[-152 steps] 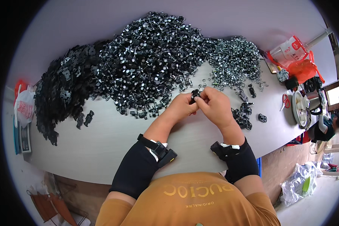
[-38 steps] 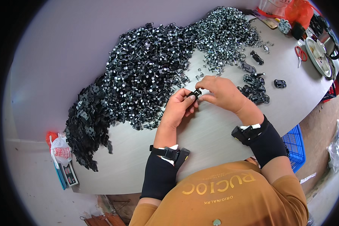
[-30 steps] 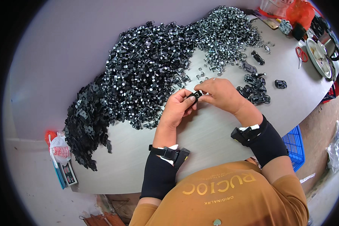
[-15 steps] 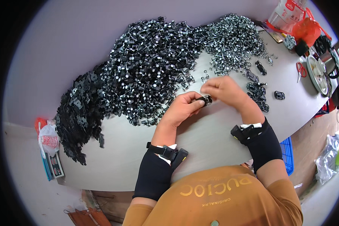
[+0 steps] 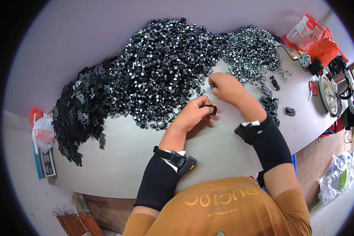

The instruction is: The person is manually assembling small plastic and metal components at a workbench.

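Note:
My left hand (image 5: 194,113) is closed, with a small black toy car part (image 5: 213,109) pinched between thumb and fingers above the table. Slightly farther away and to the right, my right hand (image 5: 226,89) has its fingers pinched together by the edge of the heaps. A tiny dark bit shows at its fingertips; I cannot make out its kind. Behind the hands lie a big heap of black car bases with wheels (image 5: 157,67) and a heap of loose wheel axles (image 5: 251,51). Several black toy cars (image 5: 268,106) lie to the right of my right hand.
Flat black plastic parts (image 5: 80,110) are heaped at the left. Red-handled scissors (image 5: 312,90) and a metal plate (image 5: 327,96) lie at the right edge, below a red bag (image 5: 323,51). A white bag (image 5: 44,131) sits at the far left.
My right hand has moved slightly away from me, toward the heaps, and off the left hand's part. The part in my left hand has turned and shows more edge-on.

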Tool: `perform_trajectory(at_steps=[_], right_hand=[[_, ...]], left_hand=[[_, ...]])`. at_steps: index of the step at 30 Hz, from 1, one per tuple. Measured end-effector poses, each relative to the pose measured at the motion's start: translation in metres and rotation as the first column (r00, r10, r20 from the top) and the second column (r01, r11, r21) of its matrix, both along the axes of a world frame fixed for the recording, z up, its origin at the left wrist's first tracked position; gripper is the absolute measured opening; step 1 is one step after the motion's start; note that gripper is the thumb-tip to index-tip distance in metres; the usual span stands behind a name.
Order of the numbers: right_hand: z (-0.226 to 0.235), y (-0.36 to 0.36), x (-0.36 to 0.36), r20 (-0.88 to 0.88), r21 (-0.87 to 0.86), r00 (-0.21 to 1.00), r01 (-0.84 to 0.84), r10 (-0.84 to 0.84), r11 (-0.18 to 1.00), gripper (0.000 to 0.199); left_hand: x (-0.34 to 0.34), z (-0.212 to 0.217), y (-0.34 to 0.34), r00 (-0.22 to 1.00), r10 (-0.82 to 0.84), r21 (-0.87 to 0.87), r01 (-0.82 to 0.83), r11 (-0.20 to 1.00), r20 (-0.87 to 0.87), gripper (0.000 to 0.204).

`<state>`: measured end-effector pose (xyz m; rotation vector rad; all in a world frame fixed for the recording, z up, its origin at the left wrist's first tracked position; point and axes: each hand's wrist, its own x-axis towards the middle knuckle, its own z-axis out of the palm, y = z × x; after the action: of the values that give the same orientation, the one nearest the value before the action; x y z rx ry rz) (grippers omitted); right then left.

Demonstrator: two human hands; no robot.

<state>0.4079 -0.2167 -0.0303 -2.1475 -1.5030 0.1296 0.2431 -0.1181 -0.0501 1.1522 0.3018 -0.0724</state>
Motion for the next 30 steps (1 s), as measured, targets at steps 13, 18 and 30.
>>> perform_trajectory(at_steps=[13, 18, 30], right_hand=[[0.012, -0.08, -0.038, -0.166, -0.018, 0.954, 0.251, -0.251, 0.968, 0.017], [0.021, -0.059, -0.056, -0.219, 0.193, 0.969, 0.161, -0.117, 0.968, 0.017], [0.009, -0.038, -0.075, -0.084, 0.223, 0.968, 0.25, -0.237, 0.942, 0.019]], left_hand=[[0.003, 0.004, -0.005, 0.986, 0.154, 0.017, -0.153, 0.988, -0.061, 0.013], [0.004, -0.001, -0.008, 0.994, 0.09, 0.255, -0.073, 0.964, -0.055, 0.014], [0.004, 0.014, -0.015, 0.988, 0.073, 0.432, -0.009, 0.902, -0.133, 0.015]])
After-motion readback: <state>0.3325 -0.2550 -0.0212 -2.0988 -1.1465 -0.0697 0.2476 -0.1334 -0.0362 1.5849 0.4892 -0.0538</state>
